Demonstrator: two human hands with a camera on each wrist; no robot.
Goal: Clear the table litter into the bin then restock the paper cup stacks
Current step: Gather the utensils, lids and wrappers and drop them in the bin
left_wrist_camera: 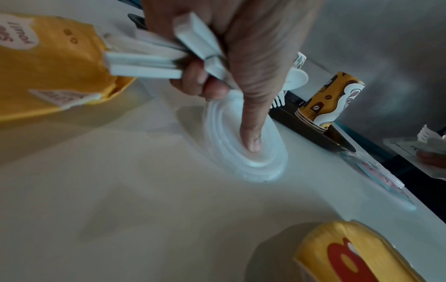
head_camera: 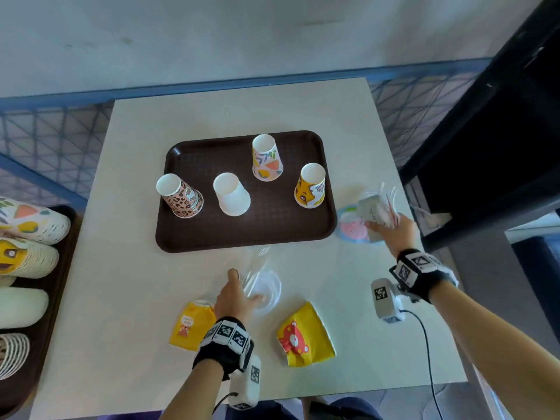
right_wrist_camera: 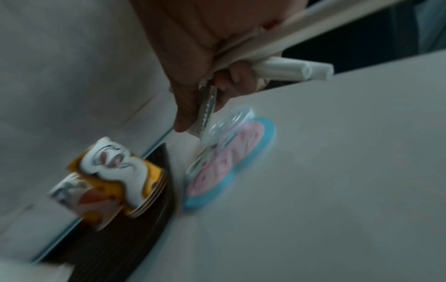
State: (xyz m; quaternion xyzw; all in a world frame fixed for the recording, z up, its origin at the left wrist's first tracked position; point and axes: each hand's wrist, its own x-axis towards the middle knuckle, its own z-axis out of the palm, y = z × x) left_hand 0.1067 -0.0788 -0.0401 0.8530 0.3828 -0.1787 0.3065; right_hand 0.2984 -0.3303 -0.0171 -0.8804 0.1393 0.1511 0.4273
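My left hand (head_camera: 239, 295) grips a bundle of white plastic cutlery (left_wrist_camera: 144, 63), and its straight index finger presses on a clear plastic lid (left_wrist_camera: 243, 162) lying on the table. Two crushed yellow cups lie near the front edge, one (head_camera: 191, 325) beside my left wrist and a bear-print one (head_camera: 306, 334) to its right. My right hand (head_camera: 394, 230) holds white straws (right_wrist_camera: 289, 66) and a crinkled wrapper (right_wrist_camera: 207, 106) at the table's right edge, just over a pink and blue disc (right_wrist_camera: 229, 166). The right wrist view is blurred.
A brown tray (head_camera: 194, 237) in the middle of the table carries several upside-down cup stacks, among them a yellow one (head_camera: 310, 186). A second tray (head_camera: 45, 328) at the left holds cup stacks lying on their sides. A dark cabinet (head_camera: 500, 147) stands at the right.
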